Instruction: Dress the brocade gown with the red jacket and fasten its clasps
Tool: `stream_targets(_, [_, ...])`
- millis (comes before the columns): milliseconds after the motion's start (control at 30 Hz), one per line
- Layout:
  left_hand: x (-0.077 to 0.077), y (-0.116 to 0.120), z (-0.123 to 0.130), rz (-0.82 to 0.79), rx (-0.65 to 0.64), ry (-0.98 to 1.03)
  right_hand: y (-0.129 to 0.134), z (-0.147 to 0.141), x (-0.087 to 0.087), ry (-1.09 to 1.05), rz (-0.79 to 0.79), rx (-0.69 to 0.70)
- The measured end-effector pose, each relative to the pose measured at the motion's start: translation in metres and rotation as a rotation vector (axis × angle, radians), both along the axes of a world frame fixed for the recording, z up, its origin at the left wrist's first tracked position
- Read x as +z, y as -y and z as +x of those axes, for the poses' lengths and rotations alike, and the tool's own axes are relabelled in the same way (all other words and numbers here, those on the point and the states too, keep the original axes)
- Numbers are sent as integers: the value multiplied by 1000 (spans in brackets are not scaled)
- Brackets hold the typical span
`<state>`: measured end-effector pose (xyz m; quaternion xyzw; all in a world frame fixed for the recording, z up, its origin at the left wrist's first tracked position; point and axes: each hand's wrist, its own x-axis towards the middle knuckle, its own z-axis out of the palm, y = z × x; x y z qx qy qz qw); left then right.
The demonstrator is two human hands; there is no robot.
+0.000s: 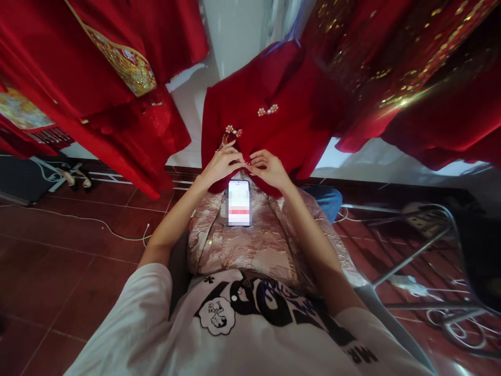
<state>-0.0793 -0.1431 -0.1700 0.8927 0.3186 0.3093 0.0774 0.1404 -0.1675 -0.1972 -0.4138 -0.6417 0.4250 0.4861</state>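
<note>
A red garment (289,99) with flower-shaped beaded fastenings (268,109) hangs in front of me, its lower part coming down over my knees. My left hand (225,163) and my right hand (269,168) meet at its lower front edge. Both are closed, thumbs and forefingers pinching the red cloth there; any smaller thing between the fingertips is too small to make out. Near my left fingers is another beaded fastening (234,131) with a dangling ornament. A phone (238,203) with a lit screen lies on the pink brocade cloth (250,250) across my lap, just below my hands.
Red garments with gold embroidery (121,57) hang at the left, and sequined red ones (391,68) at the right. A white cable (97,222) runs over the tiled floor (50,261). At the right stands a metal-framed chair (415,256) with cables beneath.
</note>
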Motion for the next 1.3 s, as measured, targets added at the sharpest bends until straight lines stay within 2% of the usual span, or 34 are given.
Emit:
stream_targets(167, [3, -1, 3, -120, 154, 68, 4, 6, 4, -90, -69, 33])
stream_targets(233, [2, -5, 6, -233, 145, 150, 7, 10, 8, -121, -75, 37])
stream_targets(367, [0, -17, 14, -582, 71, 435, 14, 18, 16, -123, -82, 78])
stream_targets(433, [0, -25, 18, -701, 113, 561, 16, 19, 18, -109, -70, 100])
stream_targets(600, [2, -35, 32, -866, 290, 894, 19, 21, 19, -87, -60, 104])
stream_targets(667, [3, -35, 39, -932, 311, 1047, 19, 21, 17, -80, -61, 108])
stream_targets(800, [7, -39, 51, -911, 340, 1215, 19, 19, 15, -93, -54, 98])
stream_targets(1033, [4, -61, 47, -832, 370, 1118, 18, 13, 12, -105, -35, 80])
stream_targets(1300, [16, -53, 49, -863, 407, 1199, 18, 10, 10, -99, -40, 78])
